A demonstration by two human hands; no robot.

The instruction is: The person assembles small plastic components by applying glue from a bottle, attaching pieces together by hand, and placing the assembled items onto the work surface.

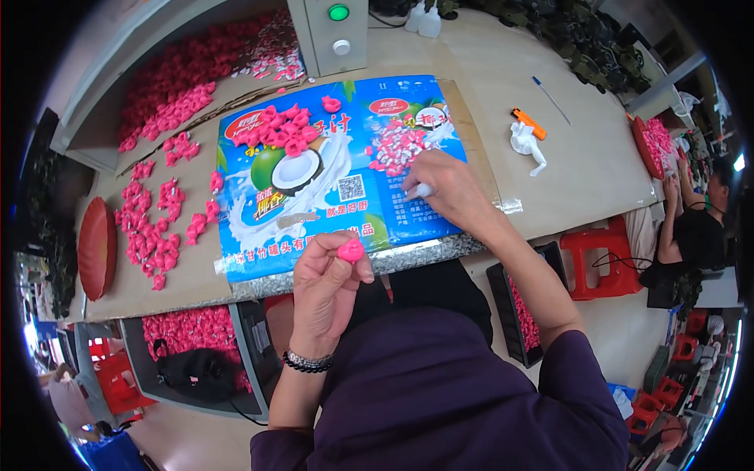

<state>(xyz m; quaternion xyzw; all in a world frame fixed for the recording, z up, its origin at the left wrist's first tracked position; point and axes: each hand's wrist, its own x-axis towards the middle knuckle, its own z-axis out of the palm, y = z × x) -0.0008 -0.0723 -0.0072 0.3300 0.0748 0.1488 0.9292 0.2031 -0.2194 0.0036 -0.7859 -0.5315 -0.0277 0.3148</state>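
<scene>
My left hand [323,286] is raised at the table's near edge, pinching a small rounded pink plastic piece [351,250] between thumb and fingers. Over the right part of the blue printed cardboard sheet [259,263], my right hand [448,188] is closed, fingers pointing down. A small white thing [423,190], perhaps a bottle, pokes out of its grip; the rest is hidden. Just beyond those fingers lies a heap of small pink-and-white parts [395,149]. Farther left on the sheet is a pile of pink plastic pieces [281,128] like the one I hold.
Pink pieces [145,228] are scattered at left beside a red dish [97,249]. A grey box with a green button [338,12] stands behind the sheet. White bottles [430,22] are at the back; an orange-handled tool [529,123] and pen [552,100] lie right. A person [695,224] sits far right.
</scene>
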